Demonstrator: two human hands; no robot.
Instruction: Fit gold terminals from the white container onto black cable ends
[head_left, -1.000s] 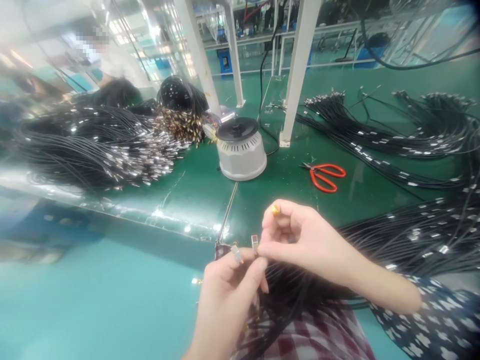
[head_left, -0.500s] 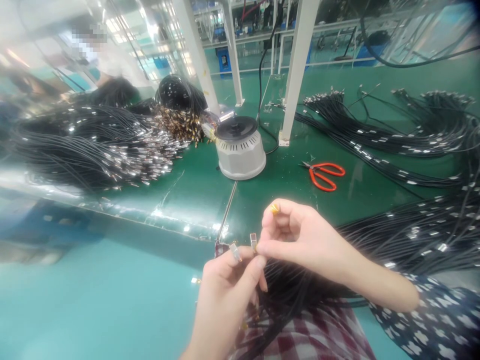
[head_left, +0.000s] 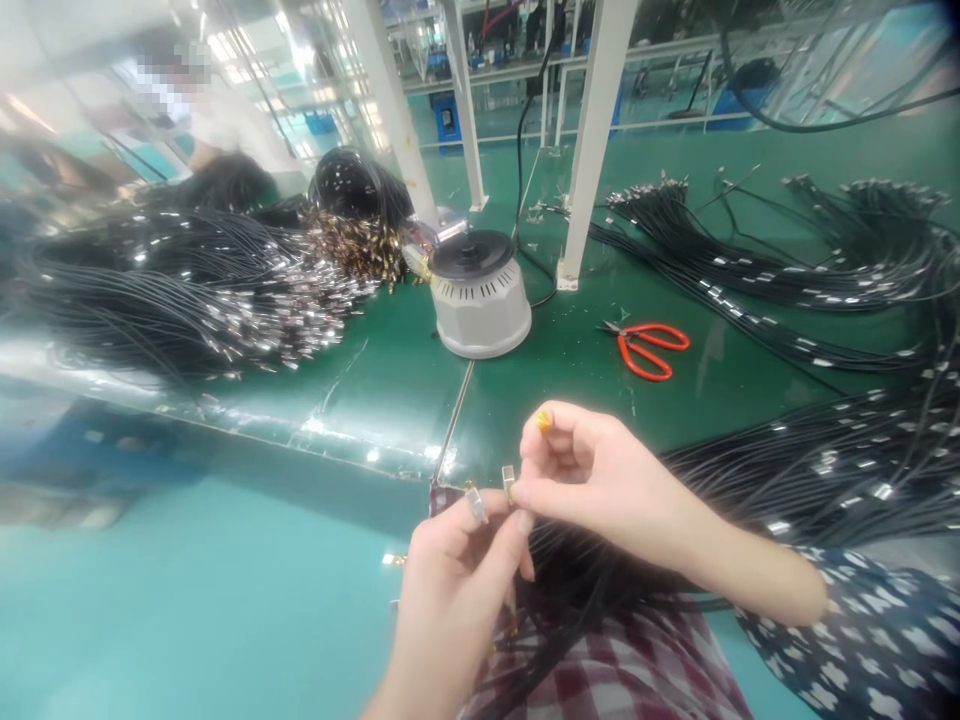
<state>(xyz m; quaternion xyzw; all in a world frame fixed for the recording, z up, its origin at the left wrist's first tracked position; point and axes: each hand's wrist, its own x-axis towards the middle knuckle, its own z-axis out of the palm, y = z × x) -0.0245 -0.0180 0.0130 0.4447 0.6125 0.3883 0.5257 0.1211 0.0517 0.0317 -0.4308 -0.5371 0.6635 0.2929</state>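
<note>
My left hand (head_left: 457, 565) is closed in a pinch, thumb against fingers, on a cable end with a small metal connector (head_left: 508, 478). The thumb of my right hand (head_left: 600, 470) meets the same connector from the right, its fingers curled. A second metal connector (head_left: 475, 503) lies across my left index finger. Something small and yellow (head_left: 544, 420) sits at my right index fingertip. Black cables (head_left: 592, 570) run beneath my hands over a checked cloth (head_left: 637, 660); the exact grip on the cable is hidden by my fingers.
Orange-handled snips (head_left: 652, 345) lie on the green table (head_left: 555, 390) beyond my right hand. Behind stands a round grey device with a black top (head_left: 482, 305). Cable bundles are heaped at left (head_left: 187, 280) and right (head_left: 750, 260). White posts (head_left: 592, 150) rise at the back; a person is far left.
Very little differs. My right hand has shifted slightly left, and the connector between my hands has turned a little.
</note>
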